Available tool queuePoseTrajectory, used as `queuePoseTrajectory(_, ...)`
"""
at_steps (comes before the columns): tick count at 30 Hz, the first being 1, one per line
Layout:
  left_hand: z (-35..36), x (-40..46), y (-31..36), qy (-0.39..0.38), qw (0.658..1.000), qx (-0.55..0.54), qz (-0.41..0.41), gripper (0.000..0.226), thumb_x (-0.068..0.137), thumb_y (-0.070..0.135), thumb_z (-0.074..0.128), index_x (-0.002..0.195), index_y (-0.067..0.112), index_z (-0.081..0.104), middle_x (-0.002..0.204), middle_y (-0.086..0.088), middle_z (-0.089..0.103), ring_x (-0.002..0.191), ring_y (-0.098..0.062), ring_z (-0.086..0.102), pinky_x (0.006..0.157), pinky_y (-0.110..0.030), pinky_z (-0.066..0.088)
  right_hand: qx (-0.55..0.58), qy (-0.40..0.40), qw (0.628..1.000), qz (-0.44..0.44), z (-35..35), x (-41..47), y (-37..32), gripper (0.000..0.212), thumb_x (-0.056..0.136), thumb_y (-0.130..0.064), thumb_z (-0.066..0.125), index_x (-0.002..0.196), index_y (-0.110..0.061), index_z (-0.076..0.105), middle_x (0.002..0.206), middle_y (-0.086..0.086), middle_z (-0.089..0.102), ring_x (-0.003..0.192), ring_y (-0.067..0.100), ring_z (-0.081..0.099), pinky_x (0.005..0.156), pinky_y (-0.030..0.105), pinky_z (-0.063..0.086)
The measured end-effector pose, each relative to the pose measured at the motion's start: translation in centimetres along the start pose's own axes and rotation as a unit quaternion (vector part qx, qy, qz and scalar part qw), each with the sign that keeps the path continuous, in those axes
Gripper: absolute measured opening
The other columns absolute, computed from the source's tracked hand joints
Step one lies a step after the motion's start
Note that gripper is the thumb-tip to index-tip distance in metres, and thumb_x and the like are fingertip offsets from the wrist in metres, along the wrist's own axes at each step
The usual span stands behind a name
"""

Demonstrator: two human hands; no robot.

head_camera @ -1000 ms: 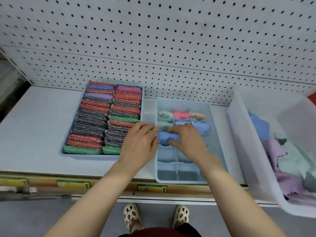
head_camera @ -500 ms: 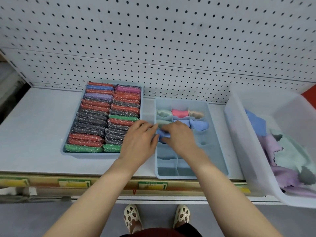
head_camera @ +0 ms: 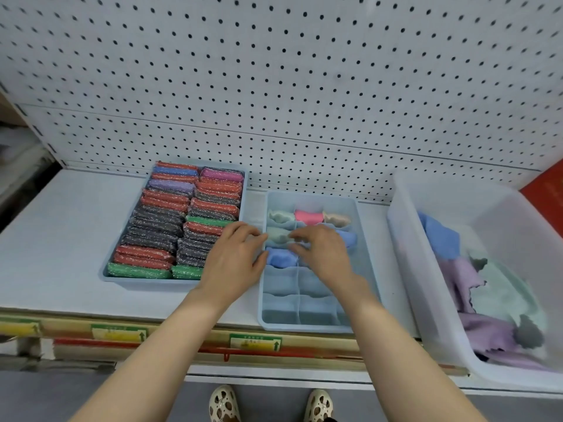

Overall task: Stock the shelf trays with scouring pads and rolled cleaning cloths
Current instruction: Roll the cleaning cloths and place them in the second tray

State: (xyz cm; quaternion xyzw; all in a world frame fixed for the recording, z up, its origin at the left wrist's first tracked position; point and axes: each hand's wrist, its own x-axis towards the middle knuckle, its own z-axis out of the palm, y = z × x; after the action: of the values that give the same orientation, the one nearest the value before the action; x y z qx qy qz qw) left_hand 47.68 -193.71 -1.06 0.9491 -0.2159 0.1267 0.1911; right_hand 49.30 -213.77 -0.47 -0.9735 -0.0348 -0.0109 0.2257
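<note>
Left hand [head_camera: 234, 260]: hovering over the left rim of the divided tray [head_camera: 365, 257], fingers loosely spread, thumb near the blue rolled cloth [head_camera: 281, 258]; gripping nothing, contact with the cloth not clear.
Right hand [head_camera: 323, 254]: over the tray's middle cells, fingers bent downward toward the cloths; firm pinch or mere touch, cannot tell.
Blue rolled cloth: seated in the left cell of the third row, just behind the bare front cells.
Other rolls: pale green, pink and beige in the back row; a pale green roll [head_camera: 278, 234] and a blue one partly hidden under the right hand in the second row.
Scouring pads [head_camera: 179, 220]: packed on edge in two columns in the left tray, apparently full.
Clear bin [head_camera: 405, 239]: at the right, holding loose blue, lilac and mint cloths.
Shelf [head_camera: 70, 226]: carrying both trays and the bin.
Risk, unrolling: likely spring-back of the blue roll once released, since soft cloth keeps little shape.
Risk, snagging: lifting fingers may drag the neighbouring green roll out of its cell.
Risk, crowding: low dividers, so a bulging roll could spill over.
</note>
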Motion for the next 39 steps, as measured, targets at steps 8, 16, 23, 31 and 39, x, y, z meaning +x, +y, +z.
queuePoseTrajectory(8, 1.6, 5.3, 4.2, -0.033, 0.998, -0.037, 0.049, 0.035, 0.067, -0.005, 0.076, 0.099, 0.009, 0.075, 0.107, -0.008, 0.068, 0.099, -0.034, 0.061, 0.082, -0.038, 0.055, -0.111, -0.046, 0.991, 0.052, -5.0, 2.1, 7.4, 0.03, 0.082, -0.019, 0.066, 0.112, -0.024, 0.072, 0.101, 0.008, 0.071, 0.099, 0.028, 0.059, 0.079, 0.034, 0.046)
queuePoseTrajectory(16, 6.8, 10.6, 5.5, -0.196, 0.979, -0.048, 0.007, 0.04, 0.087, 0.004, 0.056, 0.125, 0.014, 0.064, 0.126, -0.008, 0.062, 0.115, -0.028, 0.054, 0.092, -0.033, 0.044, -0.272, -0.026, 0.959, -0.075, -3.2, 3.6, 7.9, 0.007, 0.073, -0.026, 0.072, 0.079, -0.029, 0.071, 0.069, -0.003, 0.068, 0.075, 0.025, 0.06, 0.065, 0.029, 0.024)
queuePoseTrajectory(23, 7.5, 10.7, 5.1, -0.188, 0.979, -0.075, -0.006, 0.026, 0.074, 0.004, 0.057, 0.093, 0.018, 0.068, 0.087, -0.007, 0.067, 0.081, -0.031, 0.062, 0.067, -0.038, 0.051, -0.319, -0.002, 0.946, -0.059, -2.1, 3.6, 8.5, 0.025, 0.043, -0.028, 0.087, 0.06, -0.03, 0.068, 0.05, -0.01, 0.059, 0.061, 0.018, 0.055, 0.062, 0.026, 0.025)
queuePoseTrajectory(31, 7.0, 10.5, 5.0, -0.164, 0.983, -0.079, 0.009, 0.029, 0.081, 0.017, 0.054, 0.102, 0.016, 0.074, 0.1, -0.009, 0.072, 0.088, -0.033, 0.063, 0.07, -0.035, 0.05, 0.02, 0.122, 0.992, -0.028, -10.9, 0.9, 7.8, 0.014, 0.089, -0.023, 0.066, 0.098, -0.024, 0.076, 0.095, -0.004, 0.074, 0.088, 0.019, 0.061, 0.079, 0.034, 0.048)
queuePoseTrajectory(39, 5.8, 12.2, 13.0, -0.067, 0.981, -0.18, 0.026, 0.024, 0.09, 0.019, 0.063, 0.114, 0.02, 0.07, 0.105, 0.0, 0.07, 0.095, -0.023, 0.066, 0.083, -0.035, 0.051, -0.083, 0.042, 0.93, 0.355, -16.0, -3.3, 23.3, 0.037, 0.09, -0.022, 0.058, 0.126, -0.015, 0.06, 0.12, 0.012, 0.066, 0.11, 0.031, 0.06, 0.084, 0.031, 0.044)
